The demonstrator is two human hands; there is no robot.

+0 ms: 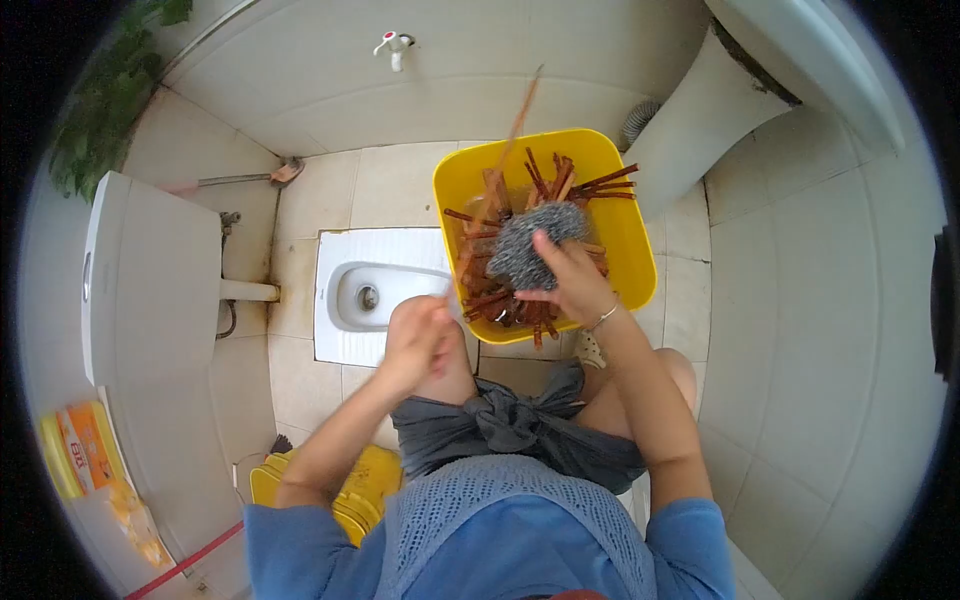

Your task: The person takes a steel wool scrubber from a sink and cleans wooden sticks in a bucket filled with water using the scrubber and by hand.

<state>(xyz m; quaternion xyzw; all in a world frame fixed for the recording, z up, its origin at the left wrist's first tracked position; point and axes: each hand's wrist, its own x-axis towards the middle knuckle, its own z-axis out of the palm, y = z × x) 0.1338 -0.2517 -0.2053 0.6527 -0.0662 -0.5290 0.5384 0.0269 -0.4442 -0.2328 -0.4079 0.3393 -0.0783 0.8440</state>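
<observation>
My left hand (420, 340), blurred by motion, is closed around the lower end of a long thin brown stick (515, 130). That stick slants up and away across the left side of a yellow tub (640, 265). In my right hand (575, 285) is a grey scouring pad (535, 245) that looks like steel wool, held over the middle of the tub with the thumb on top. Bundles of reddish-brown sticks (605, 185) lie in the tub beneath the pad, some poking over its rim. The pad and hand hide part of the bundles.
A white squat toilet (335, 245) is set in the tiled floor left of the tub. A washbasin pedestal (700, 110) stands to the right, and a tap (394, 45) is on the far wall. Yellow plastic (370, 480) lies by my left arm; a cistern (160, 280) is further left.
</observation>
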